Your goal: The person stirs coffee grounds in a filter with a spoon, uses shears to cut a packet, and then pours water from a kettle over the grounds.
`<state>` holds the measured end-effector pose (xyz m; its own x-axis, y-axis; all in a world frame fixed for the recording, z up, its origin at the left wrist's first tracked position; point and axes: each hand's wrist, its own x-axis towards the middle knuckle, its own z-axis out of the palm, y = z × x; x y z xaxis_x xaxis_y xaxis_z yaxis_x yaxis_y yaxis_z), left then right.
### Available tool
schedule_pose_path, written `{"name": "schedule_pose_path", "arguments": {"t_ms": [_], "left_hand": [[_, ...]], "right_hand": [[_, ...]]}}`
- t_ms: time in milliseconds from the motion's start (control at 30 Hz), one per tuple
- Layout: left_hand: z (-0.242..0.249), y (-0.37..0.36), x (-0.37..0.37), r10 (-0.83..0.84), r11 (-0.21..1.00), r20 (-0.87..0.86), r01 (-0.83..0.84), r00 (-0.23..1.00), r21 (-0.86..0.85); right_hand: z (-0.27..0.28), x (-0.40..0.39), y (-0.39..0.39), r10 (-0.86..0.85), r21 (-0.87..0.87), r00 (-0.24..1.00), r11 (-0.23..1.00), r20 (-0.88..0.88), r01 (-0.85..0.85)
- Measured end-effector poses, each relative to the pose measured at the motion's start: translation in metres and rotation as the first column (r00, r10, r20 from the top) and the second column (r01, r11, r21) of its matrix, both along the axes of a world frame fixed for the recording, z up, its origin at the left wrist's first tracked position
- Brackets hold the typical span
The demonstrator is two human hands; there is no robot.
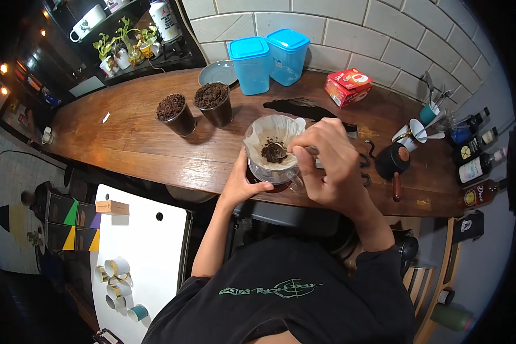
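Observation:
My left hand [242, 182] curls around the side of a clear glass coffee dripper [262, 172], its thumb across the front. Inside the dripper sits a pale paper filter [258, 135], with dark coffee grounds [268, 155] at the bottom. A glass server with dark liquid shows partly below it. Above the right rim, my right hand [331, 163] is closed on the handle of a metal spoon [277, 150]. The spoon's bowl is down in the filter among the grounds; the fingers hide part of its handle.
Two glasses heaped with dark grounds, one glass [176, 117] left of another [215, 106], stand behind left. Blue-lidded containers [251, 69], a red box [348, 87] and a grey plate [217, 73] are farther back. A black pot [392, 161] and bottles [479, 163] stand right.

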<state>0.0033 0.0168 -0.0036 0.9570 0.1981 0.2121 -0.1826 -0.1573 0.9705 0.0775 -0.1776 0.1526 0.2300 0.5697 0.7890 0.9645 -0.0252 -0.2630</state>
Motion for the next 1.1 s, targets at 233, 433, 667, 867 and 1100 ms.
{"name": "schedule_pose_path", "arguments": {"t_ms": [233, 433, 667, 867, 1100], "left_hand": [[-0.005, 0.002, 0.002, -0.014, 1.0, 0.005, 0.014, 1.0, 0.0], [-0.002, 0.001, 0.002, -0.014, 1.0, 0.012, 0.014, 1.0, -0.006], [0.007, -0.001, 0.0, -0.012, 1.0, -0.01, 0.012, 1.0, -0.005], [0.0, 0.001, 0.001, -0.013, 1.0, -0.005, 0.013, 1.0, 0.007], [-0.001, 0.002, 0.002, -0.018, 1.0, -0.007, 0.018, 1.0, 0.005]], "right_hand": [[-0.002, 0.007, -0.001, -0.015, 0.011, 1.0, 1.0, 0.0, 0.015], [-0.004, 0.008, 0.001, -0.042, -0.006, 0.998, 0.999, 0.051, 0.043], [0.001, 0.003, -0.002, 0.024, 0.02, 0.997, 1.0, -0.068, -0.023], [-0.001, 0.006, 0.0, -0.005, 0.009, 0.999, 1.0, -0.033, 0.006], [-0.002, 0.007, 0.0, -0.001, -0.018, 0.999, 1.0, -0.044, 0.0]]}}
